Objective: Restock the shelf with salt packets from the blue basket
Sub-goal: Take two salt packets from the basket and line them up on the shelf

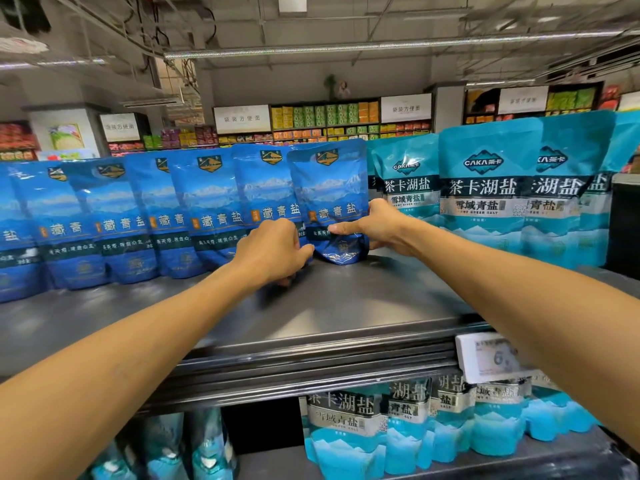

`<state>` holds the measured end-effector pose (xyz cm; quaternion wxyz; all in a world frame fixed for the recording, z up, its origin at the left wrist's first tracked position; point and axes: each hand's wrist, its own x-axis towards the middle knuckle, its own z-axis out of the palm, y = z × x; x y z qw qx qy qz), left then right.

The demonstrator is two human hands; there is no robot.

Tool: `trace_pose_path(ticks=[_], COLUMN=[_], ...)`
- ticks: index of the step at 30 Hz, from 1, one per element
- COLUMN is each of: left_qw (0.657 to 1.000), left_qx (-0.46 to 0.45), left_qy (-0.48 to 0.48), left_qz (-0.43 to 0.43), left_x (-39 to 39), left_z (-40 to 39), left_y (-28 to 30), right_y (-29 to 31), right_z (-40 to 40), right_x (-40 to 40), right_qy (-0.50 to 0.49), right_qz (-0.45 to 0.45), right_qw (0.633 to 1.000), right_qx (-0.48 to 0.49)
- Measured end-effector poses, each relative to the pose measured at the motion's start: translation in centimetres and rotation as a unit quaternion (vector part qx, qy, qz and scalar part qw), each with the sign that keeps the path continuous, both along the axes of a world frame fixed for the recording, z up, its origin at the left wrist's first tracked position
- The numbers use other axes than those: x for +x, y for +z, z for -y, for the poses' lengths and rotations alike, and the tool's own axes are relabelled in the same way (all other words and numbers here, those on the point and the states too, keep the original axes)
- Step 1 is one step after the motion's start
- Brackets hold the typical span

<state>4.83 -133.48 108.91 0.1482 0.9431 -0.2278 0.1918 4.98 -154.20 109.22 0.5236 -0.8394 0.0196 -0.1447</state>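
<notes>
Two bare forearms reach in from the bottom corners, nearest the lens. Left hand [273, 249] and right hand [377, 226] meet at one dark blue salt packet [329, 202] on the top shelf [346, 306]. Right hand: thumb across the packet's lower front, fingers curled round its right edge, gripping. Left hand: knuckles toward the camera, fingers curled at the packet's lower left corner; fingertips hidden, so whether they pinch the packet or only press it I cannot tell. Packet stands upright, its bottom edge crumpled against the shelf surface.

Edges and room: the shelf's front lip runs in dark ridged rails across the middle of the view. Between the lip and the standing packets lies a broad strip of bare grey metal, both arms crossing over it. The held packet sits at the right end of the dark blue row [138, 220], just beside the first teal packet.

Counts: dark blue packets, about eight showing, overlapping, leaning rightward; the leftmost ones cut by the frame edge. Teal packets [491, 188] on the top shelf, about five fronts showing, more hidden behind. Lower shelf [450, 459]: about five teal packets at right, two or three blurred ones at lower left. One white price tag [485, 358] clipped on the shelf lip at right, partly behind the right forearm.

Background: far wall shelves of boxed goods, four white signs.
</notes>
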Motion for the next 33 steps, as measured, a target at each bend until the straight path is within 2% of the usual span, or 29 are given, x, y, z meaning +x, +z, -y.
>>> trace_pose_path(ticks=[4, 9, 15, 18, 22, 25, 28, 30, 33], left_qw=[1.0, 0.996, 0.984, 0.967, 0.948, 0.923, 0.897, 0.876, 0.859], left_qx=[-0.02, -0.09, -0.174, -0.24, -0.295, -0.356, -0.412, -0.451, -0.483], left_qy=[-0.009, -0.026, -0.035, -0.067, -0.115, -0.141, -0.157, -0.17, -0.169], left_qz=[-0.001, -0.003, -0.03, -0.048, 0.041, 0.048, 0.043, 0.025, -0.011], left_x=[0.0, 0.3, -0.5, -1.9, -4.9, -8.3, -12.5, -15.2, -18.6], left_z=[-0.4, -1.4, -3.0, -4.3, -5.9, -7.2, -8.8, -10.1, -12.1], left_y=[0.1, 0.0, -0.7, -0.6, -0.3, -0.9, -2.4, -3.9, -7.5], right_y=[0.3, 0.9, 0.5, 0.6, -0.1, -1.4, -3.5, -5.6, -9.1], right_z=[0.1, 0.1, -0.2, -1.5, -4.7, -7.3, -9.8, -11.5, -13.4], right_x=[-0.6, -3.4, -6.8, -9.3, -13.9, -17.6, -20.3, -21.6, -22.6], right_qy=[-0.006, -0.054, -0.089, -0.042, 0.034, 0.07, 0.119, 0.163, 0.208], right_qz=[-0.022, -0.098, -0.1, -0.054, 0.012, 0.054, 0.105, 0.114, 0.113], right_qw=[1.0, 0.992, 0.987, 0.997, 0.997, 0.992, 0.976, 0.957, 0.937], right_qx=[-0.008, -0.053, -0.092, -0.039, 0.073, 0.094, 0.149, 0.211, 0.256])
